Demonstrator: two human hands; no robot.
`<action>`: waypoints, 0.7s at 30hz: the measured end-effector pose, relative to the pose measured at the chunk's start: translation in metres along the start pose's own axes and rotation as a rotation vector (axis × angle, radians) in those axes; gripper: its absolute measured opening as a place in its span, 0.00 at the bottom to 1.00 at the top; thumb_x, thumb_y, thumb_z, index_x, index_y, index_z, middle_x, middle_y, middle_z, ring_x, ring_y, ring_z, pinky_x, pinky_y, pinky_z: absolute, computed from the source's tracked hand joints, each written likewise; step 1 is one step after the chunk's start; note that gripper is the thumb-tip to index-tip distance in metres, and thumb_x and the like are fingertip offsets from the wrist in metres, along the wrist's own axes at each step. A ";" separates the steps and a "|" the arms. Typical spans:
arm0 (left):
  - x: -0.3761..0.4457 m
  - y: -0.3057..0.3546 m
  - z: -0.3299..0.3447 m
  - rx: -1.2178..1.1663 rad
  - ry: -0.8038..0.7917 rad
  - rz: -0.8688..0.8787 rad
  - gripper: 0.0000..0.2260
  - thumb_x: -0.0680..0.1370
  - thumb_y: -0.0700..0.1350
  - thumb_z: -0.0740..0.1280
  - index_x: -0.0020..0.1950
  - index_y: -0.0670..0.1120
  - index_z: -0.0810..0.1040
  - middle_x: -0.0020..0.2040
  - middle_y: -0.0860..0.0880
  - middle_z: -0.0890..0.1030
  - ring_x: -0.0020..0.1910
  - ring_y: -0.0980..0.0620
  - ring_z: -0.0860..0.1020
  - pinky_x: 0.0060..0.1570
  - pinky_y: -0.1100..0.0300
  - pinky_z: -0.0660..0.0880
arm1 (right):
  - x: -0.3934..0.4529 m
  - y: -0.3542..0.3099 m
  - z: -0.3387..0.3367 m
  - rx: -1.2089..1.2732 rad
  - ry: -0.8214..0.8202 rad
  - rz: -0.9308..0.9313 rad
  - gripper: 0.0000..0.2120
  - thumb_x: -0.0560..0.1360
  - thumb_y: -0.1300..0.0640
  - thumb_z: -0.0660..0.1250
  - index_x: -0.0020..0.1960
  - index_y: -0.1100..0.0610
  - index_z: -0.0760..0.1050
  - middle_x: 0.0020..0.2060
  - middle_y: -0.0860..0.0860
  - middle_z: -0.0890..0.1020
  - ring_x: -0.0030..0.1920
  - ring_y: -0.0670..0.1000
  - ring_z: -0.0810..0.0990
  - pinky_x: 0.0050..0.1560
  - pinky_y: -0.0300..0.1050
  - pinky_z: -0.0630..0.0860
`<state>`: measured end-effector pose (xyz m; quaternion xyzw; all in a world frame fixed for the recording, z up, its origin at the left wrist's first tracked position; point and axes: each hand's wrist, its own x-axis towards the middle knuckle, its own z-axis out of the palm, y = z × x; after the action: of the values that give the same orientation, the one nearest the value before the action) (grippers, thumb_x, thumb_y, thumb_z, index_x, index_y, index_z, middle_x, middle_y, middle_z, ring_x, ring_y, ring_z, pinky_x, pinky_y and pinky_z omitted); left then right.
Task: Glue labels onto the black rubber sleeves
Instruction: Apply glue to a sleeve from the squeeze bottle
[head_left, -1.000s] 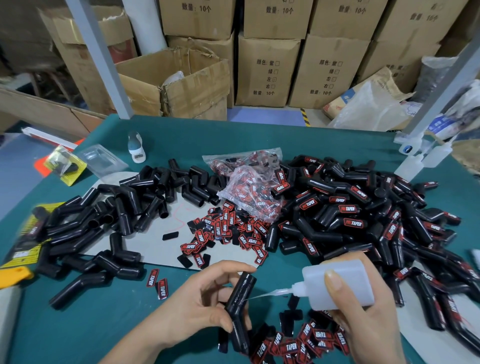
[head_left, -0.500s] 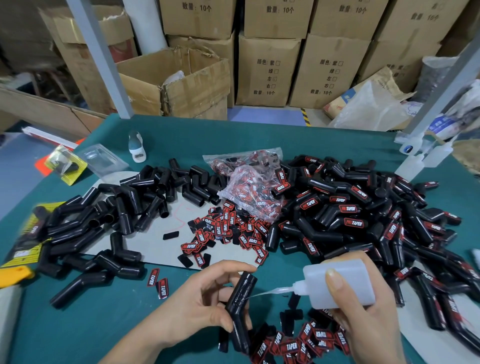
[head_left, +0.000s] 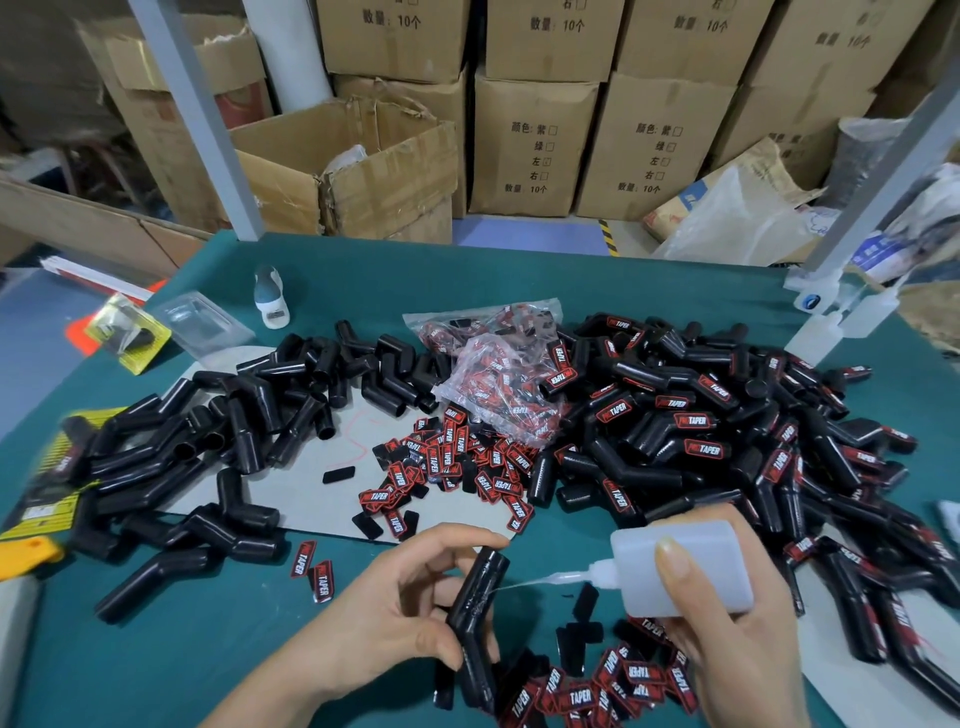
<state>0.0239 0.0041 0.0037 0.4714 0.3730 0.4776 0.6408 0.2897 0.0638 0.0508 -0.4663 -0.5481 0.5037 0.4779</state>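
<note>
My left hand (head_left: 395, 613) holds a bent black rubber sleeve (head_left: 475, 613) upright near the table's front edge, thumb and fingers pinching it. My right hand (head_left: 727, 639) grips a translucent white glue bottle (head_left: 685, 566), and the thin nozzle tip touches the sleeve's upper half. Loose red-and-black TAPER labels (head_left: 452, 462) lie in a heap mid-table, with more labels (head_left: 597, 686) below my hands. Unlabelled sleeves (head_left: 218, 452) are piled at the left. Labelled sleeves (head_left: 727, 441) are piled at the right.
A clear bag of labels (head_left: 493, 374) lies at the centre back on the green table (head_left: 156, 665). A small white bottle (head_left: 270, 296) and a blister pack (head_left: 200, 325) sit at back left. Spare glue bottles (head_left: 841, 322) stand at back right. Cardboard boxes (head_left: 530, 140) fill the background.
Almost nothing has shifted. The nozzle tip stays against the sleeve, having slid very slightly along it.
</note>
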 end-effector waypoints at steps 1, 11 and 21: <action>0.000 0.000 0.000 0.000 -0.001 0.002 0.35 0.68 0.53 0.81 0.73 0.50 0.74 0.60 0.38 0.76 0.53 0.47 0.84 0.54 0.56 0.80 | 0.000 0.000 0.000 -0.002 0.001 0.001 0.32 0.64 0.26 0.76 0.50 0.52 0.80 0.37 0.54 0.82 0.34 0.52 0.82 0.31 0.46 0.78; -0.001 0.002 0.001 -0.013 -0.018 0.007 0.34 0.69 0.52 0.80 0.74 0.49 0.74 0.60 0.48 0.80 0.52 0.50 0.84 0.52 0.60 0.80 | 0.001 -0.001 -0.001 -0.002 0.031 0.001 0.33 0.63 0.25 0.76 0.50 0.53 0.80 0.35 0.54 0.82 0.31 0.50 0.80 0.29 0.39 0.74; 0.000 0.004 0.002 0.007 -0.025 -0.018 0.33 0.68 0.32 0.76 0.70 0.53 0.76 0.56 0.54 0.81 0.49 0.51 0.84 0.49 0.63 0.79 | 0.000 0.001 -0.001 0.003 0.026 -0.003 0.33 0.64 0.26 0.76 0.51 0.54 0.80 0.36 0.54 0.82 0.32 0.50 0.81 0.30 0.40 0.76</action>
<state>0.0243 0.0038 0.0084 0.4764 0.3708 0.4643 0.6481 0.2903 0.0643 0.0503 -0.4713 -0.5416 0.4979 0.4865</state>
